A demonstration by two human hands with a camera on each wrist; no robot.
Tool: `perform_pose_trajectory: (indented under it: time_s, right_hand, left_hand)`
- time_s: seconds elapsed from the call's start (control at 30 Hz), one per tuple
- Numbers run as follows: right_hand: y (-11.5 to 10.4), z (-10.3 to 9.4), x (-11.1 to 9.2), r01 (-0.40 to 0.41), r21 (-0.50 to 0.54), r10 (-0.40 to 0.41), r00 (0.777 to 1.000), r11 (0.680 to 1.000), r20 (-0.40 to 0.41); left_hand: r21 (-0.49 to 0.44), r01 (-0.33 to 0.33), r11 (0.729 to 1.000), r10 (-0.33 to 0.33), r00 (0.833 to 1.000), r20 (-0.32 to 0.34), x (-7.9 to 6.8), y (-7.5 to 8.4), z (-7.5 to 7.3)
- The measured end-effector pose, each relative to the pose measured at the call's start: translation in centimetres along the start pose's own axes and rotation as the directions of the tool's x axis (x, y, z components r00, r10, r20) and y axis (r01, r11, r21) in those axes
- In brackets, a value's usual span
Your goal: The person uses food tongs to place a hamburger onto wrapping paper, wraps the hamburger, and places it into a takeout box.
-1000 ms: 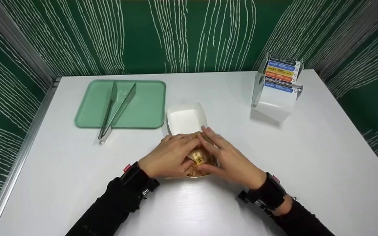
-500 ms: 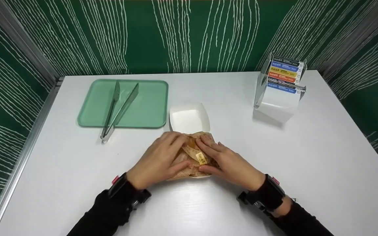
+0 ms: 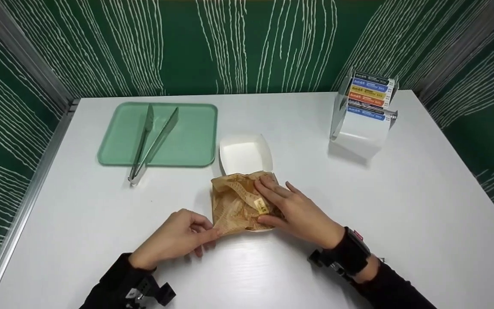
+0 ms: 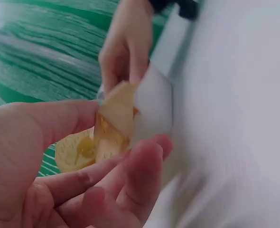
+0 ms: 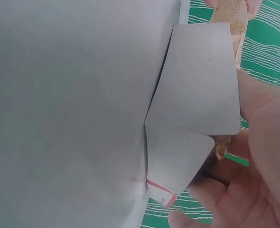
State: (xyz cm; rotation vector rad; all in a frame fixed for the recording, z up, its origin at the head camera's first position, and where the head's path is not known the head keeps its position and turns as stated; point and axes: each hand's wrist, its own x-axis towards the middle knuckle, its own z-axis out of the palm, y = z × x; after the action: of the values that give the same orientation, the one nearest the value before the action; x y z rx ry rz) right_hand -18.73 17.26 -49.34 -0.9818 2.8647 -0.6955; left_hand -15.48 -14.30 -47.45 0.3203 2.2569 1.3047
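Note:
A crumpled brown paper wrapper (image 3: 230, 204) with a small yellow label (image 3: 261, 206) lies in the near half of a white cardboard box (image 5: 197, 80). What the wrapper covers is hidden. The box's white lid (image 3: 247, 155) lies folded back behind it. My left hand (image 3: 176, 236) pinches the wrapper's near-left corner between thumb and fingers, drawn out past the box's edge. On the wrapper's right side rests my right hand (image 3: 302, 214), fingers extended over the paper, thumb beside the label. In the right wrist view its fingers (image 5: 209, 192) reach along the box's outer side.
To the back left, a green tray (image 3: 197, 137) carries metal tongs (image 3: 144, 150), whose joined end overhangs the front rim. A clear rack (image 3: 337, 111) with coloured label strips and white sheets stands at the back right. Green walls with white lines enclose the table.
My left hand has come off the wrapper's top, moved toward the near left, and taken hold of its corner. The left half of the paper now lies spread out. My right hand stays on the wrapper.

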Motion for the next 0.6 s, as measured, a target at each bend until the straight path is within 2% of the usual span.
perform_pose_trajectory:
  time_s: [0.1, 0.17, 0.2, 0.27, 0.33, 0.4, 0.47, 0.53, 0.6]
  right_hand:
    - [0.0, -0.1, 0.0, -0.004, 0.003, 0.004, 1.0, 1.0, 0.005]
    - [0.0, -0.2, 0.0, -0.009, 0.008, 0.009, 1.0, 1.0, 0.006]
    - [0.0, -0.3, 0.0, -0.013, 0.012, 0.013, 1.0, 1.0, 0.008]
    - [0.0, -0.3, -0.1, -0.017, 0.023, 0.017, 1.0, 1.0, 0.013]
    - [0.1, -0.3, -0.1, -0.019, 0.033, 0.018, 1.0, 0.999, 0.019]
    - [0.1, -0.2, -0.1, -0.017, 0.042, 0.016, 1.0, 0.999, 0.024]
    - [0.1, -0.2, -0.1, -0.012, 0.047, 0.011, 1.0, 0.999, 0.028]
    - [0.0, -0.1, -0.1, -0.01, 0.054, 0.009, 0.999, 0.998, 0.032]
    - [0.0, -0.1, 0.0, -0.01, 0.062, 0.008, 0.999, 0.998, 0.037]
  left_hand:
    - [-0.099, -0.052, 0.994, 0.052, 0.999, -0.007, 0.5, 0.3, 0.4]
    - [-0.078, -0.132, 0.988, 0.128, 0.99, -0.062, 0.8, 0.7, 1.0]
    - [-0.052, -0.18, 0.982, 0.174, 0.98, -0.096, 1.1, 0.8, 1.3]
    - [0.024, -0.271, 0.962, 0.271, 0.948, -0.165, 1.7, 0.9, 2.0]
    - [0.125, -0.335, 0.934, 0.356, 0.906, -0.228, 2.4, 0.9, 2.6]
    - [0.222, -0.361, 0.906, 0.413, 0.869, -0.272, 3.0, 0.8, 3.2]
    - [0.323, -0.349, 0.88, 0.442, 0.851, -0.283, 3.5, 0.9, 3.6]
    - [0.397, -0.318, 0.861, 0.442, 0.853, -0.277, 3.8, 0.9, 3.9]
    - [0.438, -0.281, 0.854, 0.417, 0.873, -0.254, 4.0, 1.0, 3.9]
